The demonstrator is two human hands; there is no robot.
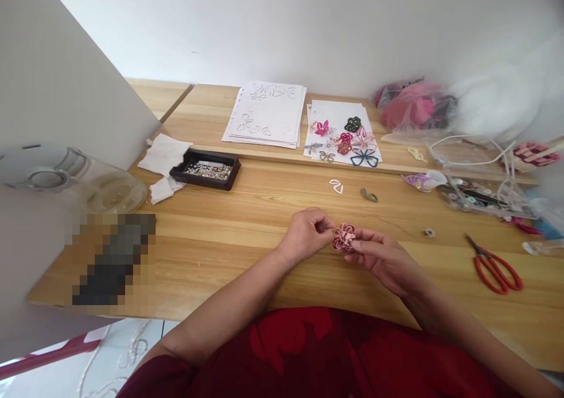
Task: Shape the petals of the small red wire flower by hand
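Note:
Between both hands, above the wooden table, is a small pink looped flower (344,238). My right hand (382,256) grips it from the right, thumb on the front and fingers behind. On its other side my left hand (309,233) pinches the flower's left edge between thumb and fingertips. Whether a thread or wire is also in that pinch is too small to tell. Beyond the hands lie a white looped piece (336,186) and a green looped piece (369,195), both apart from my fingers.
Red-handled scissors (496,271) and a small spool (428,232) lie on the right. A black tray of beads (205,169) stands left, near a glass jug (106,180). Sketch sheets (267,113) and finished flowers (345,143) rest at the back; a cluttered clear box (489,198) sits far right.

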